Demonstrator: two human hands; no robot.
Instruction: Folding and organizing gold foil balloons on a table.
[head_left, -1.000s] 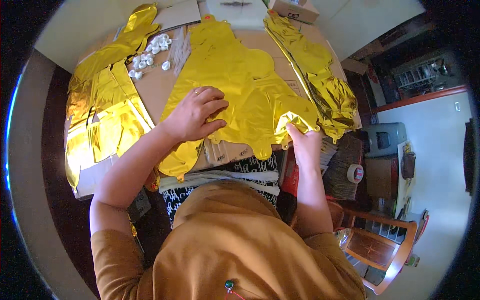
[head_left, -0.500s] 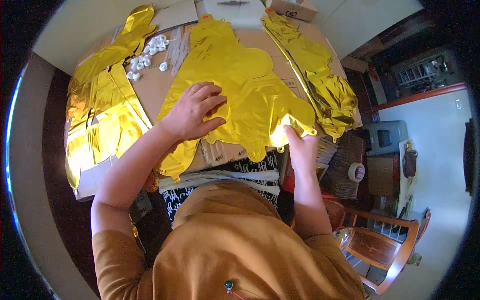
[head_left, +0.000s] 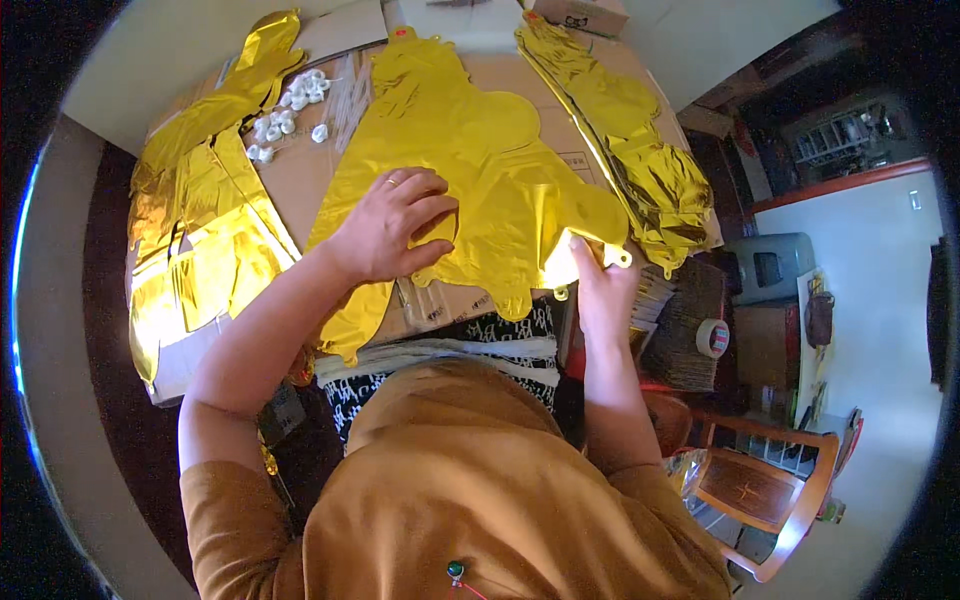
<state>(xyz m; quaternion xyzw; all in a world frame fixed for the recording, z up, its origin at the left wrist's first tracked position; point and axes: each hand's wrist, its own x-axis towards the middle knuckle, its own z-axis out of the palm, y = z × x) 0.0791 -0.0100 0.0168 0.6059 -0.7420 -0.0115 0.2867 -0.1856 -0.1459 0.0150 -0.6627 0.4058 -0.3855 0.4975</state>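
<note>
A flat gold foil balloon with rounded lobes and small edge tabs lies spread in front of me on the cardboard-covered table. My right hand pinches its lower right corner, thumb on top, and the foil there is bent up and shines brightly. Over the balloon's left part rests my left hand, its fingers loosely bent and the thumb apart from them. Nothing shows in that hand; its fingertips lie on or just over the foil.
More gold foil balloons lie at the left and the right. Behind them are small white rolls and clear thin strips. Right of the table are a tape roll, a grey plastic case and a wooden chair.
My right hand's thumb has shifted slightly up the foil, and the corner it pinches is bent up more. The left hand stays almost in place. The whole view has shifted a little.
</note>
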